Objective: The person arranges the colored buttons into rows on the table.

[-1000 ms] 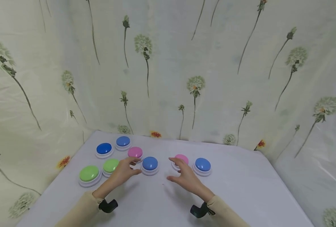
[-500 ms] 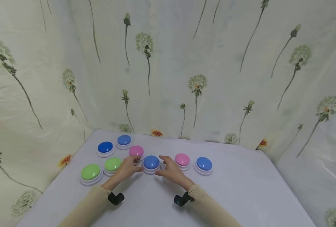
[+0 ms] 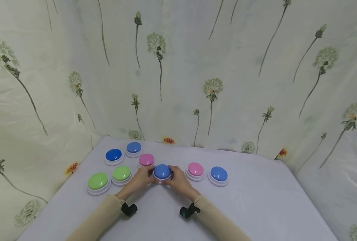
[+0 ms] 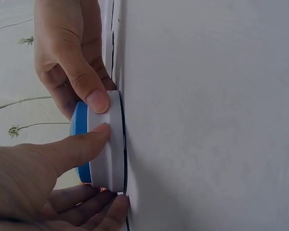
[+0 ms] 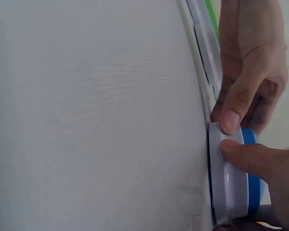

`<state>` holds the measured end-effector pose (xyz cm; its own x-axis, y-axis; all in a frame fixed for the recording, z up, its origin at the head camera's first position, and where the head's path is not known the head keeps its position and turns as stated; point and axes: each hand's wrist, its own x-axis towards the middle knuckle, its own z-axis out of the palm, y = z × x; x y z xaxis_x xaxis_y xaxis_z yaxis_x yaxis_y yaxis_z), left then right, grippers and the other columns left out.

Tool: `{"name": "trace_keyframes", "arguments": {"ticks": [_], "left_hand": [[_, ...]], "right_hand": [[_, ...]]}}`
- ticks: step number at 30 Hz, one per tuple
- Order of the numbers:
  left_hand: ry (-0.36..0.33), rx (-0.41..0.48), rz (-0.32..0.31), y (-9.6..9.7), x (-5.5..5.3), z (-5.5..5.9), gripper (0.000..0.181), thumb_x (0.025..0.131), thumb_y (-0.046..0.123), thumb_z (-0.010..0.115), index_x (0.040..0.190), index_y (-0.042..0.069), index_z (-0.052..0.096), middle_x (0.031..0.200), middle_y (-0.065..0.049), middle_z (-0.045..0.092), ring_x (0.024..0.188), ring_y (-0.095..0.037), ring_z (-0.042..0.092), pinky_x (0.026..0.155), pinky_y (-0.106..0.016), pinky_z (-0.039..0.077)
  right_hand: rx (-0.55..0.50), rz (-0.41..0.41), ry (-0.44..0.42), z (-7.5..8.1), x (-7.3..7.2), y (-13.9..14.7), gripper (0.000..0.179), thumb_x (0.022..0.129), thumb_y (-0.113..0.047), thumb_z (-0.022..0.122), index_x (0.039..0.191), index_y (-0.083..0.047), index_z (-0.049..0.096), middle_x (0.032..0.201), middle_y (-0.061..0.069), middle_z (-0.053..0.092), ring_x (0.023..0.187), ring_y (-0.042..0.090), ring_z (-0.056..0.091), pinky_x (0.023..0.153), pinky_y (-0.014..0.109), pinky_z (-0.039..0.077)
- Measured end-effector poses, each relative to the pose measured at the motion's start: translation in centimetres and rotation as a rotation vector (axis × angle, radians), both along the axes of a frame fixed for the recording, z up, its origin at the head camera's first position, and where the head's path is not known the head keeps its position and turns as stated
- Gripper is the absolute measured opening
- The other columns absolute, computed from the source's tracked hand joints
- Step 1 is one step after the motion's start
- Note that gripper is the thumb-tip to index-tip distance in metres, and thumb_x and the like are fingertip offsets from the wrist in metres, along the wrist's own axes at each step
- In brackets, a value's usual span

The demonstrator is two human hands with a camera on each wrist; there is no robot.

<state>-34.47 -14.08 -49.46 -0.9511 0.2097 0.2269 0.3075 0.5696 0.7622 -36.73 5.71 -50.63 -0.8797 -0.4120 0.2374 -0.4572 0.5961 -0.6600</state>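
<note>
While your beige-sleeved forearms run in from 7 and 5 o'clock, both hands meet at one centre item, the held button (image 3: pixel 162 171), near the middle of the white table (image 3: pixel 257 197). Item, your left hand (image 3: pixel 141 178): at the button's 9 o'clock side, thumb toward you, fingers curved behind, grasping the base. Item, your right hand (image 3: pixel 181 181): at 3 o'clock, mirrored, grasping the same base. Wrist views: both thumb tips side by side against the base's near wall, a detail too small in the head view; only the right wrist view adds a green edge at 1 o'clock. Head view only: the full set around your hands, namely a pink button (image 3: pixel 146 159) toward 10 to 11 o'clock, just beside your left hand; a second pink button (image 3: pixel 195 169) and a right-hand blue button (image 3: pixel 219 174) at 3; two green buttons (image 3: pixel 122 173) toward 9. Held button, appearance: glossy mid-blue dome, stepped white round base, level, thin dark line along the underside; whether it touches the tabletop, you cannot tell.
</note>
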Motion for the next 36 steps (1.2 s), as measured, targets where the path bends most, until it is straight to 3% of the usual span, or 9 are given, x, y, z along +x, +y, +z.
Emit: {"name": "trace_keyframes", "arguments": {"ticks": [5,12,18,22,31,36], "left_hand": [[-0.045,0.028,0.028,0.2,-0.1,0.2,0.066,0.071,0.009,0.083,0.128,-0.007,0.055,0.128,-0.025,0.059,0.122,-0.038,0.055,0.104,-0.048,0.044],[-0.051,0.030,0.022,0.1,0.0,0.4,0.066,0.069,0.010,0.084,0.126,-0.006,0.055,0.124,-0.024,0.061,0.117,-0.036,0.059,0.101,-0.047,0.047],[-0.076,0.028,0.022,0.1,0.6,1.5,0.066,0.070,0.009,0.084,0.127,-0.004,0.054,0.124,-0.021,0.062,0.114,-0.034,0.060,0.097,-0.046,0.051],[-0.064,0.024,0.010,0.4,1.0,2.3,0.060,0.071,0.008,0.084,0.124,-0.003,0.056,0.121,-0.019,0.062,0.112,-0.032,0.060,0.094,-0.045,0.053],[-0.027,0.006,-0.062,2.0,3.1,4.1,0.058,0.072,0.015,0.084,0.120,-0.001,0.056,0.114,-0.014,0.063,0.106,-0.027,0.059,0.093,-0.045,0.053],[-0.022,-0.019,-0.109,3.7,4.6,4.9,0.060,0.073,0.019,0.084,0.121,-0.001,0.054,0.114,-0.013,0.061,0.106,-0.026,0.058,0.092,-0.044,0.053]], "right_hand": [[-0.014,-0.007,-0.004,-0.1,-0.1,0.1,0.079,0.076,-0.032,0.081,0.138,0.004,0.047,0.128,0.022,0.056,0.119,0.032,0.057,0.101,0.045,0.048],[-0.024,0.000,0.026,0.1,0.3,0.2,0.079,0.074,-0.033,0.083,0.136,0.003,0.049,0.125,0.019,0.059,0.113,0.029,0.060,0.096,0.043,0.051],[-0.030,-0.007,0.045,1.1,1.2,0.3,0.077,0.074,-0.033,0.082,0.136,0.001,0.050,0.127,0.019,0.058,0.118,0.032,0.057,0.099,0.047,0.049],[-0.038,-0.016,0.034,2.0,1.9,0.8,0.076,0.076,-0.032,0.082,0.137,-0.001,0.050,0.127,0.017,0.058,0.115,0.029,0.058,0.094,0.044,0.052],[-0.056,-0.032,0.027,3.5,4.5,3.1,0.074,0.077,-0.036,0.080,0.137,-0.005,0.050,0.126,0.011,0.059,0.112,0.022,0.058,0.086,0.036,0.056],[-0.019,-0.057,0.084,4.1,6.2,5.3,0.074,0.076,-0.041,0.080,0.136,-0.008,0.052,0.129,0.007,0.060,0.113,0.020,0.059,0.084,0.033,0.056]]}}
